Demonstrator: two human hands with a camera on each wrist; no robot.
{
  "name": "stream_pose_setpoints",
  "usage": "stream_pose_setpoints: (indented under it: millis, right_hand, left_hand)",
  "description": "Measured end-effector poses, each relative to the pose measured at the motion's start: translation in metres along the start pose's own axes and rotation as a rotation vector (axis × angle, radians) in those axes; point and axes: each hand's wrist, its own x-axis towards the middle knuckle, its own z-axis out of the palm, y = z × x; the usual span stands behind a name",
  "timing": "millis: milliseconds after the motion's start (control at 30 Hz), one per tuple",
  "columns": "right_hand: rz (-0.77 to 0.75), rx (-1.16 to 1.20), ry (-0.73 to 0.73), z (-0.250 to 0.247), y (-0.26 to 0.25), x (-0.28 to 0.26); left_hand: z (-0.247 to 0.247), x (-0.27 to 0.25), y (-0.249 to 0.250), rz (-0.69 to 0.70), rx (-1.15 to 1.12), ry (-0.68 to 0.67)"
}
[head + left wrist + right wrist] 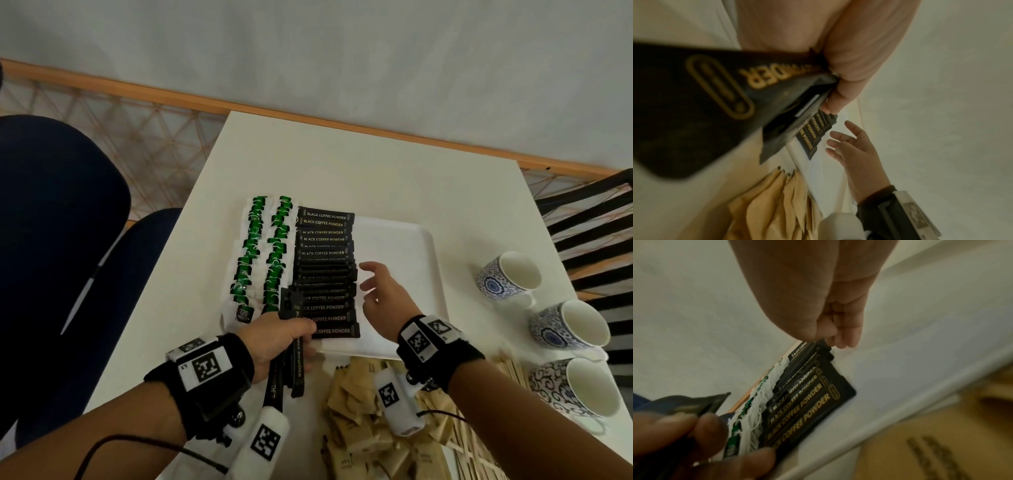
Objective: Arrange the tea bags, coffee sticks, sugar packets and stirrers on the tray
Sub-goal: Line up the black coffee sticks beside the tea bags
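Note:
A white tray [404, 246] lies mid-table. Two columns of green-tagged tea bags [263, 253] fill its left side, and a column of black coffee sticks [325, 270] lies beside them. My left hand [284, 337] grips a bundle of black coffee sticks [293, 346] at the tray's near left corner; the bundle [719, 100] fills the left wrist view. My right hand [380, 291] hovers open just right of the coffee column, fingers spread, holding nothing. Brown sugar packets [370, 431] are heaped in front of the tray, and wooden stirrers [479, 438] lie to their right.
Three patterned cups [510, 274] stand along the table's right edge. A dark blue chair [61, 219] sits to the left of the table, a black slatted chair [596, 219] to the right. The tray's right half is bare white.

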Motion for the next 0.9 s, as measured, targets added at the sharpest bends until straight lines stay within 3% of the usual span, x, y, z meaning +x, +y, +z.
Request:
stream_pose_setpoints:
  millis: [567, 700, 900]
  right_hand:
    - [0.004, 0.023, -0.002, 0.010, -0.004, 0.001]
    - [-0.075, -0.136, 0.005, 0.009, -0.010, -0.010]
    - [-0.239, -0.407, -0.174, 0.019, -0.018, -0.012]
  left_hand:
    - [-0.004, 0.003, 0.000, -0.022, -0.057, 0.046]
    - [-0.004, 0.003, 0.000, -0.023, -0.050, 0.055]
    - [-0.005, 0.004, 0.001, -0.028, -0.030, 0.038]
